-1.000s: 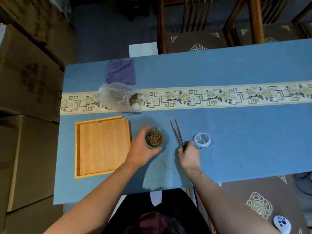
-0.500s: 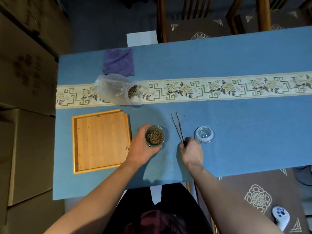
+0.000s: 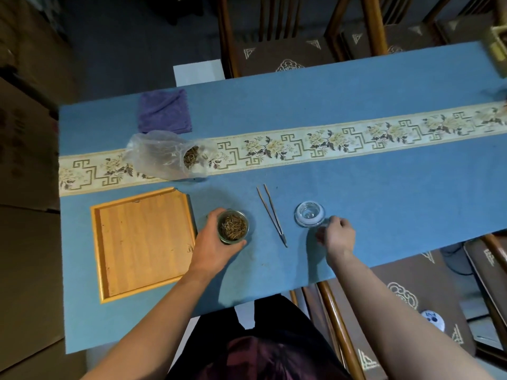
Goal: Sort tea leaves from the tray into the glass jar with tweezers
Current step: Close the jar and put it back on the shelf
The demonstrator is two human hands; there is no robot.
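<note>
Where the blue cloth-covered table (image 3: 384,204) nears its left edge, a square wooden tray (image 3: 142,244) lies flat, its grain smooth, its raised rim pale, one far corner notched; no leaves show on it. Beyond it, a crumpled clear plastic bag (image 3: 162,156) rests on the patterned cream runner (image 3: 329,144), with dry tea showing at its mouth, and a folded purple cloth (image 3: 164,111) lies farther back.

Just right of the tray, the left hand (image 3: 211,245) wraps its fingers and thumb around the round glass jar (image 3: 233,227), which stands upright with tea leaves (image 3: 233,229) inside it. Thin wooden tweezers (image 3: 271,215) lie loose on the cloth between the jar and a round glass lid (image 3: 310,214), with both tips pointing away from the person and a strip of bare cloth on each side of them. The right hand (image 3: 336,234) sits at the lid's near-right edge with its fingers curled; whether they touch or grip the lid I cannot tell.

Right of the lid the cloth runs bare toward the table's near edge. Wooden chairs (image 3: 274,37) stand beyond the far side, partly cut off, and cardboard boxes (image 3: 24,160) at far left are dim.
</note>
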